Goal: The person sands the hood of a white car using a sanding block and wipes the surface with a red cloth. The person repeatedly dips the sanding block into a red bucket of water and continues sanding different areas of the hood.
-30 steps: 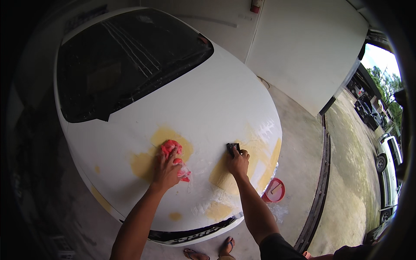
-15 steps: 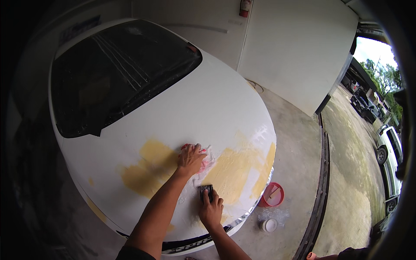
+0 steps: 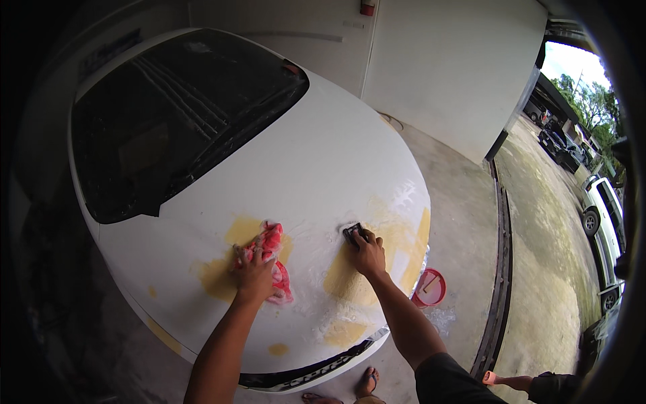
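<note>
The white car's hood (image 3: 323, 155) spreads below me, with yellow filler patches (image 3: 353, 273) and wet, soapy streaks. My left hand (image 3: 253, 273) presses a red-and-white cloth (image 3: 272, 236) onto the hood, over a yellow patch left of the middle. The cloth is bunched, and its folds stick out above and to the right of the fingers. Farther right, my right hand (image 3: 369, 252) grips a black sanding block (image 3: 352, 232) at the upper edge of the right yellow patch. White suds lie around the block.
A red bucket (image 3: 429, 288) with whitish liquid and a stick stands on the floor beside the car's front. Beyond it runs a dark floor rail (image 3: 501, 269). Another person's limb (image 3: 518, 382) reaches in at the lower right. Parked vehicles (image 3: 605, 222) stand outside.
My left hand and the cloth have shifted left and slightly nearer. My right hand has pushed the block away from me and to the right, across the yellow patch.
</note>
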A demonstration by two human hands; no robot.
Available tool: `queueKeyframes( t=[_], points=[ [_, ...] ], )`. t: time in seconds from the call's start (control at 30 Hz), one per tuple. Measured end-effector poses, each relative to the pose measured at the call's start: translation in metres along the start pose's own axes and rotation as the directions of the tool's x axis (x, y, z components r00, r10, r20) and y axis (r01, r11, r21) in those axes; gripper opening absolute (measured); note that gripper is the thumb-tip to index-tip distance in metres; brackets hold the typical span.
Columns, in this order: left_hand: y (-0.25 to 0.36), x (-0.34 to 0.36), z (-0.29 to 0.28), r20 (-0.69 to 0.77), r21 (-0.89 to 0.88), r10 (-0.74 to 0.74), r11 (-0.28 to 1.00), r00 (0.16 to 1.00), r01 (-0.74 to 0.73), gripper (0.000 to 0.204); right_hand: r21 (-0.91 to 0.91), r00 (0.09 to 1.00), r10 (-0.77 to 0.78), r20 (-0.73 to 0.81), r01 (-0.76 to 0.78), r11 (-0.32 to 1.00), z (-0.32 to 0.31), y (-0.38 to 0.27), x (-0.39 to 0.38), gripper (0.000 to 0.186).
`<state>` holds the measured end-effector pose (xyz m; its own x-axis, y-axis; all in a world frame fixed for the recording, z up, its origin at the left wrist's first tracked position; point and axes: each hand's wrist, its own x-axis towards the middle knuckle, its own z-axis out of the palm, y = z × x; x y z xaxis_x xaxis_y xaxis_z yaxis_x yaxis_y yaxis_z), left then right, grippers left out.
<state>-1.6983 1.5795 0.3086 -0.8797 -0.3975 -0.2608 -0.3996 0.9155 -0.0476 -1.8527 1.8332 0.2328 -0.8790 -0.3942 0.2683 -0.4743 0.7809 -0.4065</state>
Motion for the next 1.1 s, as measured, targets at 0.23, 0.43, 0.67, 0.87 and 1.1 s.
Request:
queueKeyframes(
  t=[0.23, 0.43, 0.67, 0.87, 1.1],
  points=[
    [-0.003, 0.001, -0.001, 0.017, -0.004, 0.010, 1.000, 1.000, -0.010, 0.105, -0.008, 0.967, -0.208, 0.146, 0.212, 0.977, 0.007, -0.019, -0.066, 0.052],
    [0.000, 0.002, 0.000, 0.012, 0.030, -0.010, 0.999, 1.000, 0.010, 0.104, -0.058, 1.000, -0.002, 0.018, 0.003, 0.998, 0.017, 0.007, -0.015, 0.051],
    [0.003, 0.000, -0.003, 0.021, 0.036, -0.028, 0.999, 0.999, 0.027, 0.101, 0.004, 0.991, -0.130, 0.036, 0.130, 0.992, 0.005, 0.025, 0.001, 0.048],
    [0.002, 0.003, 0.001, 0.031, 0.034, -0.022, 0.999, 0.999, 0.021, 0.102, 0.079, 0.922, -0.366, 0.127, 0.358, 0.930, 0.003, 0.007, -0.057, 0.049],
    [0.001, 0.003, 0.000, 0.033, 0.069, -0.028, 0.997, 0.999, 0.025, 0.108, 0.174, 0.949, -0.315, 0.033, 0.305, 0.936, -0.008, 0.039, -0.005, 0.059]
  ],
)
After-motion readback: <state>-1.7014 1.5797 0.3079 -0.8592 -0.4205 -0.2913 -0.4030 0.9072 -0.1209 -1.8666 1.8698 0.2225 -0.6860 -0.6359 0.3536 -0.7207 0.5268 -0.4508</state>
